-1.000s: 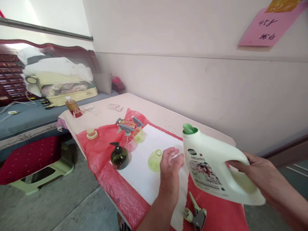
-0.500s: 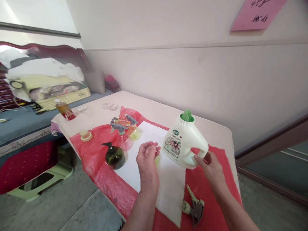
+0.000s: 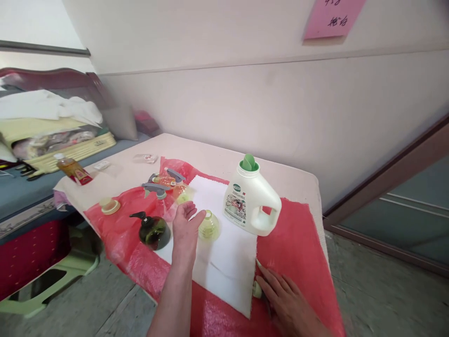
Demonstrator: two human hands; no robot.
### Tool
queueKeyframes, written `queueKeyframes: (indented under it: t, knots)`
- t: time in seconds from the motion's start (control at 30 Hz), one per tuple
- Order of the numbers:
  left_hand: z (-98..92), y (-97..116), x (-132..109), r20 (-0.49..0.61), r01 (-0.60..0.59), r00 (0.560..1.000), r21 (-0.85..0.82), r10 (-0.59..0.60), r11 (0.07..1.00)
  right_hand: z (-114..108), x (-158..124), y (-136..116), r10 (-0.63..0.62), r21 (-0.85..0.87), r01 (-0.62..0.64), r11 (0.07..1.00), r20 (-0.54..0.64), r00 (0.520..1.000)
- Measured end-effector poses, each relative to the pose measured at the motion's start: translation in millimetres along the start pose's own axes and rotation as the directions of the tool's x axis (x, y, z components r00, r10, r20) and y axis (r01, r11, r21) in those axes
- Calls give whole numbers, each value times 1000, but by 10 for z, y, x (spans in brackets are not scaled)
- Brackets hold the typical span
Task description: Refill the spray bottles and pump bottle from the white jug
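A white detergent jug (image 3: 249, 201) with a green spout stands upright on the white cloth (image 3: 220, 262), free of both hands. My left hand (image 3: 184, 225) reaches over the cloth, fingers apart, its thumb beside a small green round bottle (image 3: 209, 226) with no cap. My right hand (image 3: 280, 299) lies low on the red plastic sheet (image 3: 298, 252), covering a green and grey spray trigger (image 3: 257, 289). Only the trigger's pale tip shows past the fingers, and whether the hand grips it is unclear.
A dark green pump bottle (image 3: 152, 230), two trigger spray bottles (image 3: 164, 187) and a yellow lid (image 3: 109, 205) stand on the left of the sheet. An amber bottle (image 3: 72, 168) is at the table's far left corner. A wall runs behind; a bed with folded bedding (image 3: 49, 126) lies left.
My right hand set the jug upright on the cloth, let go, and came down onto the spray trigger. My left hand moved forward to the small green bottle.
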State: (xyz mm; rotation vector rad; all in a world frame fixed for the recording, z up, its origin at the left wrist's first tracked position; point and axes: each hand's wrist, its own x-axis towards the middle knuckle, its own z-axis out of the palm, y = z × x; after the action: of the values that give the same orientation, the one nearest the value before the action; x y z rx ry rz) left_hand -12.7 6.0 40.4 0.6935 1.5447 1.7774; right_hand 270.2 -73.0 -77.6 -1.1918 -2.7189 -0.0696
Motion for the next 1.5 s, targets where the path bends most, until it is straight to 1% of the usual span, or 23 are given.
queueKeyframes:
  t: [0.07,0.13,0.23,0.3,0.37,0.43,0.5,0.53,0.63,0.7,0.83,0.9,0.97,1.03,1.1,1.13,1.23,1.3,1.37,1.47,1.5]
  knots:
    - [-6,-44,28,35,34,999,56,-36,998,31,71,15,-10,-22,9,1000,-59,998]
    - [-27,-75,44,79,56,995,124,-66,991,-35,133,58,5,21,-3,1000,-79,997]
    - [-90,-97,52,171,66,979,229,-107,971,-292,159,118,107,185,-85,979,-109,988]
    - [-134,-101,50,237,60,962,291,-133,955,-521,152,125,244,341,-196,919,-105,964]
    - [-162,-105,44,294,46,943,357,-158,933,-763,165,100,403,489,-333,806,-43,914]
    - [-162,-111,33,334,19,926,432,-179,902,-994,226,49,561,581,-442,683,-31,827]
    - [-137,-121,20,347,-9,916,521,-203,853,-1194,338,-11,637,642,-459,615,-61,768]
    - [-118,-129,13,344,-16,913,568,-220,823,-1276,409,-40,649,663,-450,599,-73,757]
    - [-57,-170,-1,332,-40,906,685,-263,728,-1432,637,-103,645,730,-395,557,-80,760]
    - [-25,-210,-10,344,-90,907,721,-243,687,-1462,765,-117,632,768,-370,522,-57,773]
    - [9,-284,-38,367,-181,918,726,-152,663,-1411,871,-71,581,783,-395,480,54,812]
    - [27,-300,-66,389,-238,916,716,-93,656,-1373,854,-22,586,790,-413,453,85,806]
    - [62,-297,-122,448,-346,894,699,-6,626,-1354,817,27,612,789,-437,432,100,785]
    - [116,-277,-221,525,-467,849,682,68,563,-1363,783,65,630,763,-461,453,92,771]
    - [183,-247,-361,578,-536,812,680,84,501,-1400,763,84,622,718,-471,513,68,780]
    - [216,-231,-442,595,-552,800,681,76,481,-1424,761,88,606,695,-465,549,53,794]
    - [295,-203,-679,647,-585,761,658,41,474,-1492,776,84,528,629,-436,643,47,848]
    - [326,-208,-802,681,-610,731,627,41,484,-1522,797,71,491,602,-424,676,60,869]
    - [344,-229,-880,689,-621,723,613,55,488,-1536,817,49,478,601,-418,681,66,876]
    - [359,-268,-918,667,-614,741,627,76,479,-1545,832,13,488,598,-427,679,67,870]
    - [362,-277,-917,666,-618,741,625,87,477,-1547,830,9,496,595,-433,677,66,866]
